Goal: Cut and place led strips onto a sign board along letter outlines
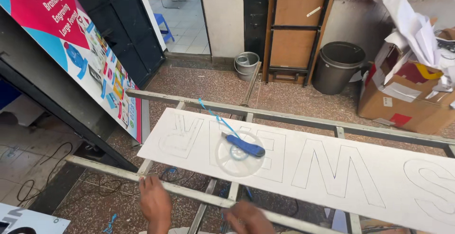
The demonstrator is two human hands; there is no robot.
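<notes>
A long white board [303, 167] with large outlined letters lies across a grey metal frame [189, 193]. On the board rests a blue-handled power tool [245, 147] with a clear round base plate [239, 160] and a blue cord [213, 116] trailing back. My left hand [155, 203] lies on the near frame rail, fingers together, holding nothing. My right hand [247, 218] is beside it at the bottom edge, blurred, just below the rail and short of the tool.
A printed banner [80, 49] leans at left. By the far wall stand a black bin [337, 67], a small metal bucket [247, 65], a wooden panel [296, 30] and a cardboard box [407, 96] stuffed with paper. Cables run over the speckled floor.
</notes>
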